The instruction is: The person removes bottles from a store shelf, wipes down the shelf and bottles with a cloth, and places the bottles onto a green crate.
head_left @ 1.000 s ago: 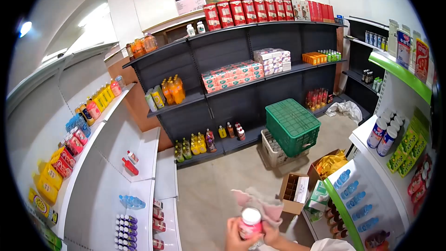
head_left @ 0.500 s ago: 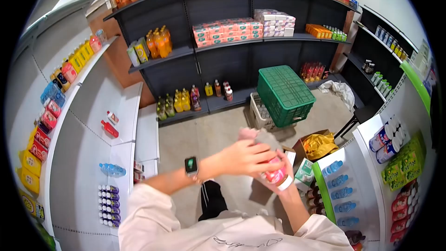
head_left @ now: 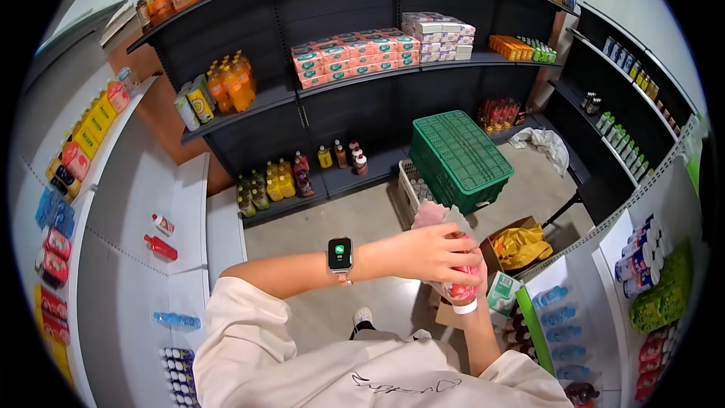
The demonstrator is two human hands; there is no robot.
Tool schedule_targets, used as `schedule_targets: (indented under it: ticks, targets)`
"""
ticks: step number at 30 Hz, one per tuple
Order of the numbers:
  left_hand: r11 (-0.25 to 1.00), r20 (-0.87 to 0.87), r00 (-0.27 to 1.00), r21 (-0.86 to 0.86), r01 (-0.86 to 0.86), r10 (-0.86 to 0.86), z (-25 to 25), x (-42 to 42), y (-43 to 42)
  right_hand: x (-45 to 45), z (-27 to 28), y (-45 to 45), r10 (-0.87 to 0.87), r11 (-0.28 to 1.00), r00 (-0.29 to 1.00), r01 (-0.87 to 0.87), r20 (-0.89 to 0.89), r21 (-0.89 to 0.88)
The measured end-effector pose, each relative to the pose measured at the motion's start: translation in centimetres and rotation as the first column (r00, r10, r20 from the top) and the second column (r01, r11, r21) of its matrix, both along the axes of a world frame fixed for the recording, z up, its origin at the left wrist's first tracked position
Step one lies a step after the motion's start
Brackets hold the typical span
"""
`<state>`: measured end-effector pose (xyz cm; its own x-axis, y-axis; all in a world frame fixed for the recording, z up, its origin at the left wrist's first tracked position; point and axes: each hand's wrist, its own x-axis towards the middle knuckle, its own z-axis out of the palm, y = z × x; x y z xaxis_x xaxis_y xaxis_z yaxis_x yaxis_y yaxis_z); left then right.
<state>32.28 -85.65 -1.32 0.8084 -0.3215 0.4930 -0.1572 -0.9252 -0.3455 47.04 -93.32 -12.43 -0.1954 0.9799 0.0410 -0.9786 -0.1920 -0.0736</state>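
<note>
Between four and five o'clock from the view's centre, a smooth, rounded pink bottle (head_left: 459, 290) tilts, its white cap (head_left: 465, 307) toward six. The left hand (head_left: 434, 254) curls bent fingers over it and a soft, rumpled pink-grey cloth (head_left: 431, 214), which fans toward eleven. The right hand (head_left: 482, 285), partly hidden, clasps the bottle from three. Beyond, at twelve, sits a latticed green crate (head_left: 462, 155).

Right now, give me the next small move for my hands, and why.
I'd probably turn the bottle slightly against the cloth: the left hand curls over the bottle's side with the cloth bunched about it, the right hand, partly hidden, seems to support it, and the white cap is uncovered.
</note>
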Motion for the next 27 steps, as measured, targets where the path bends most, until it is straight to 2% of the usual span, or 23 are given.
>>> schedule_targets:
  ticks: [1,4,5,8,9,13,20,21,24,25,27]
  targets:
    - [1.0,0.002,1.0,0.003,-0.001,0.001,-0.2,-0.1,1.3,-0.5,0.6,1.1,0.059,0.996,0.995,-0.053,-0.086,0.075]
    - [1.0,-0.005,1.0,-0.017,0.001,-0.001,-1.1,-1.2,5.4,-1.7,-0.9,5.1,-0.029,0.999,0.999,0.029,0.024,-0.016]
    - [1.0,-0.006,1.0,-0.023,0.006,-0.006,-1.4,-1.5,6.7,-2.1,-1.6,6.2,0.004,0.999,0.995,0.0,-0.097,0.045]
    - [0.999,-0.013,0.999,-0.032,0.034,-0.034,-3.1,-2.0,10.4,-2.9,-2.5,9.4,-0.013,0.987,0.994,0.03,0.104,-0.157]
    - [0.999,-0.023,0.999,-0.044,0.032,-0.033,-3.6,-2.1,11.5,-3.5,-2.9,10.0,-0.062,0.989,0.997,0.055,-0.043,-0.138]
    - [0.994,-0.033,0.999,-0.105,0.035,-0.039,-5.4,-1.3,15.0,-2.8,-4.8,12.7,-0.073,0.992,0.997,0.076,0.035,-0.101]
    - [0.979,-0.044,0.995,-0.184,0.081,-0.091,-8.1,2.9,24.0,0.0,-5.6,20.2,-0.158,0.939,0.978,0.191,0.136,-0.287]
    - [0.977,-0.047,0.994,-0.197,0.084,-0.095,-8.5,3.8,25.3,1.0,-6.5,21.4,-0.154,0.959,0.984,0.172,0.094,-0.226]
    - [0.951,-0.084,0.992,-0.303,0.064,-0.093,-10.4,6.9,29.7,3.7,-7.9,25.7,-0.163,0.955,0.985,0.141,-0.064,-0.261]
    - [0.938,-0.123,0.989,-0.344,0.032,-0.079,-10.6,8.0,31.0,4.5,-7.7,27.5,-0.171,0.956,0.984,0.155,-0.044,-0.248]
    - [0.905,-0.22,0.974,-0.422,-0.043,-0.056,-12.3,10.4,33.5,5.8,-9.7,30.1,-0.174,0.922,0.985,0.163,-0.001,-0.352]
